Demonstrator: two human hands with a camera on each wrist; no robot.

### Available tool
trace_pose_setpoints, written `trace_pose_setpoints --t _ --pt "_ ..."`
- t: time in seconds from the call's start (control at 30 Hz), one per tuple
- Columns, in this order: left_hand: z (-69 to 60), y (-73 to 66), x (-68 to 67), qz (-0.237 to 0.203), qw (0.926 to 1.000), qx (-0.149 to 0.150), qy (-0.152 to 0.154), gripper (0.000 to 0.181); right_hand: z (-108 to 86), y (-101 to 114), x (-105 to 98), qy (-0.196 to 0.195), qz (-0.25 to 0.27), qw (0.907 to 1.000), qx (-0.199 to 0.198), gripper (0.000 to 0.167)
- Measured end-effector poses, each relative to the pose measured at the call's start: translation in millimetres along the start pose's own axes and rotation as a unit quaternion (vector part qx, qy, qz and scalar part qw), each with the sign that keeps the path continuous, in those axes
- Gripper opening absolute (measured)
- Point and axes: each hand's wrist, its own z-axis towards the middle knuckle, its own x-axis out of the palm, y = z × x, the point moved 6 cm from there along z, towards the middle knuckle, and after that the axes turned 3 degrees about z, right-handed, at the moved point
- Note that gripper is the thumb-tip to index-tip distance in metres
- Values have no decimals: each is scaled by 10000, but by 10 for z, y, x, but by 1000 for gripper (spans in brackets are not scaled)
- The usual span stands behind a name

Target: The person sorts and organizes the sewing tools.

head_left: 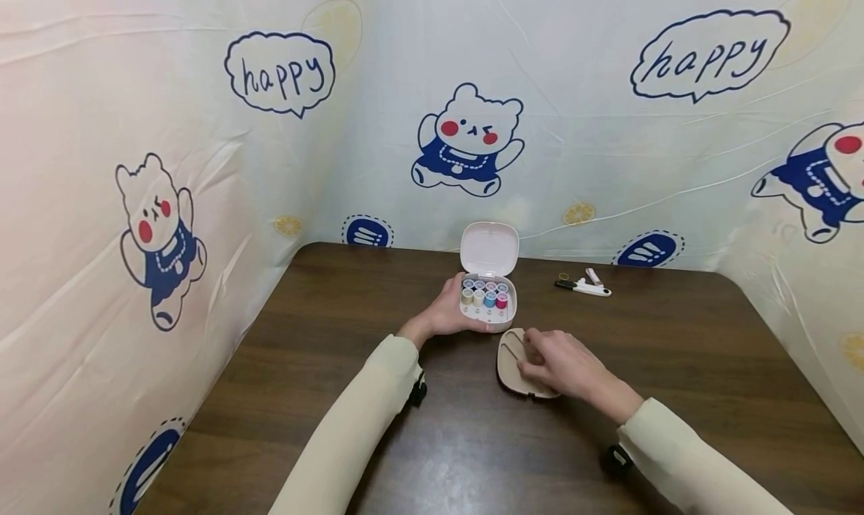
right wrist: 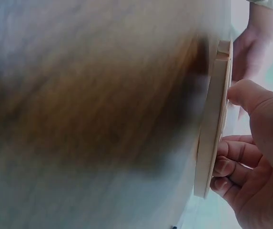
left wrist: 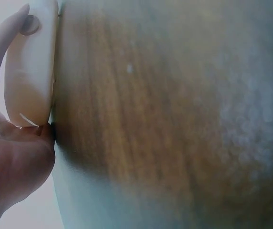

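Observation:
A white sewing box stands on the table with its lid raised, and several spools of thread fill it in rows. My left hand grips the box at its left side; in the left wrist view the thumb lies along the front wall by a round button. Nearer me is a flat beige tray with slots moulded in its top. Over its right part, my right hand touches the tray with thumb and curled fingers. Whether it pinches something small there is hidden.
Behind and to the right lie a white tool with black parts, a small pink-and-white piece and a thin yellowish ring. A printed cloth hangs along the back and sides of the dark wooden table.

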Motion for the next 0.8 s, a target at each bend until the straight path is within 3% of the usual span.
trace_pose_setpoints --t 0.33,0.63,0.8 --pt "-53 -64 -41 -113 9999 105 -43 124 12 -111 -112 4 106 9996 270 30" --pt "19 -1 -19 25 10000 58 -10 124 31 -150 -195 -215 16 9996 200 34" --pt "-26 -36 -30 -83 9999 55 -26 125 46 -162 -210 -286 -5 9994 178 31"
